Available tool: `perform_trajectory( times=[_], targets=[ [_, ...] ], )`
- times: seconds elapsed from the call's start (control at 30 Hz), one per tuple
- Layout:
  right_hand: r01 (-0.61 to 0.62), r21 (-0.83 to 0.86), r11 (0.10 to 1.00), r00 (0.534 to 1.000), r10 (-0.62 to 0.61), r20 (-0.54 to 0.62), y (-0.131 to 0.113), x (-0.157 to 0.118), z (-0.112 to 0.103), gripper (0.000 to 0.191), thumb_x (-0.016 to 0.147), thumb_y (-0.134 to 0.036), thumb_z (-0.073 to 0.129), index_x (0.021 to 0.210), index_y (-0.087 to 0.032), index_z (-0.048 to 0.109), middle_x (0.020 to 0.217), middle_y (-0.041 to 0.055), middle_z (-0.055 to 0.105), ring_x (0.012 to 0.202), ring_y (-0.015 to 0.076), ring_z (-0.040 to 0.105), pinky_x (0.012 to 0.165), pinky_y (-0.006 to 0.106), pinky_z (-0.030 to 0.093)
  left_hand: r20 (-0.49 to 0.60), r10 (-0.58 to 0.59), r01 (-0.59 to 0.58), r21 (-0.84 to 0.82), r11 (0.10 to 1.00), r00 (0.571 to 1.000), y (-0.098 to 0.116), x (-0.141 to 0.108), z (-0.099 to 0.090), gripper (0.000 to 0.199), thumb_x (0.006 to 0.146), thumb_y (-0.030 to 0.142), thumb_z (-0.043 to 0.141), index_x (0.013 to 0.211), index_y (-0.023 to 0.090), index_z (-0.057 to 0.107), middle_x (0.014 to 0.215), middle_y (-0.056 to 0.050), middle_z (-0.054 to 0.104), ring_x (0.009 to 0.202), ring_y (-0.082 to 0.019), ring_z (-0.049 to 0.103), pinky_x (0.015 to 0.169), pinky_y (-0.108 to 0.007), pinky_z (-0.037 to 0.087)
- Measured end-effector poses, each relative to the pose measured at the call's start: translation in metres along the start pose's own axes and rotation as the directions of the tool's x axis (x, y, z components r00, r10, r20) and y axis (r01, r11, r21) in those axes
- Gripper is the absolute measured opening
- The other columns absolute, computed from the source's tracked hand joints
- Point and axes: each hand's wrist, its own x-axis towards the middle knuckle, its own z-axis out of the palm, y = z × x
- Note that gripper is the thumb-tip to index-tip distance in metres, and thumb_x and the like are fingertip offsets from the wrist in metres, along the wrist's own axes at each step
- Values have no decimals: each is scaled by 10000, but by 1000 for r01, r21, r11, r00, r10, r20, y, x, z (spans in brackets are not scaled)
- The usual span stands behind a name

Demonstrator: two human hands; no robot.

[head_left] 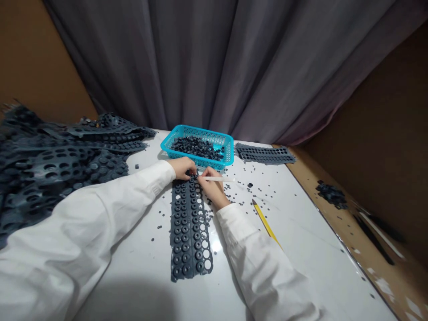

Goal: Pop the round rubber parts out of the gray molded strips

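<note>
A dark grey rubber sheet (190,223) with rows of moulded ring-shaped parts lies lengthwise before me. Its right-hand column is mostly open holes, and a hole also shows on the left. My left hand (183,168) is closed at the sheet's far end, fingers curled onto its edge. Close beside it, my right hand (213,185) grips a slim white stick-like tool (219,179), one end at the sheet and the other pointing right. The fingertips are too small to show exactly what they touch. Just beyond both hands stands a turquoise basket (230,149) holding many small black rubber pieces (197,147).
A heap of similar rubber sheets (60,165) covers the left side. Another perforated strip (265,154) lies right of the basket. Small black discs are scattered around a yellow pen-like tool (265,220). Black scraps (331,195) lie on a brown ledge; a grey curtain (194,62) hangs behind.
</note>
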Motion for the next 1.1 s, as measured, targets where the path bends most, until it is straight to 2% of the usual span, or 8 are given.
perform_trajectory(
  times=[0.1,0.3,0.43,0.53,0.63,0.77,0.9,1.1],
  targets=[
    [-8,10,1000,1000,8,5,-3,-1,-1,141,688,-205,524,579,-204,434,524,-61,450,536,115,431,531,231,313,-4,-15,15,-35,999,1000,-2,-2,1,202,663,135,661,863,136,693,828,-50,683,777,-167,618,725,-225,437],
    [-25,29,999,1000,25,-6,-2,-1,0,140,701,-219,531,593,-205,444,538,-57,461,547,118,442,541,233,330,-85,21,-28,-83,996,996,-6,-9,8,167,694,163,651,857,148,686,849,-48,677,801,-166,623,742,-229,441],
    [-40,19,999,999,40,-3,-2,-1,0,146,710,-231,531,593,-205,447,543,-53,469,553,120,448,546,233,336,-84,31,-39,-89,995,996,-6,-11,9,180,708,174,639,881,152,681,876,-56,671,817,-178,622,753,-248,449],
    [-38,-2,999,999,38,2,-3,-1,0,148,705,-230,530,587,-207,443,538,-53,464,551,122,446,548,235,336,-74,31,-33,-33,999,997,-1,-11,6,193,715,193,630,898,158,680,884,-64,663,836,-189,615,766,-261,450],
    [-26,-21,999,1000,26,0,-3,-1,0,140,688,-206,522,578,-208,436,532,-55,457,543,120,438,543,235,331,-57,64,-58,98,993,996,10,-7,2,151,702,153,602,827,150,686,843,-86,657,854,-221,603,756,-284,452],
    [-21,-16,1000,1000,21,-6,-2,-1,1,137,673,-188,521,574,-207,428,512,-61,440,516,113,419,515,231,312,38,96,-103,238,966,995,22,2,-2,140,687,95,576,775,118,683,797,-116,662,834,-248,608,725,-310,450],
    [-27,-2,1000,1000,27,-4,0,-2,2,134,669,-186,521,577,-207,425,508,-62,441,512,113,413,511,232,307,56,81,-92,259,961,995,24,4,-2,144,744,89,543,732,135,680,765,-101,670,799,-211,615,726,-285,439],
    [-14,-12,1000,1000,14,-6,0,-3,2,120,660,-176,506,581,-209,422,519,-62,433,523,116,414,524,236,304,-29,68,-61,195,979,997,9,-12,5,171,835,165,496,823,156,666,847,-73,679,845,-174,615,741,-242,441]
  ],
)
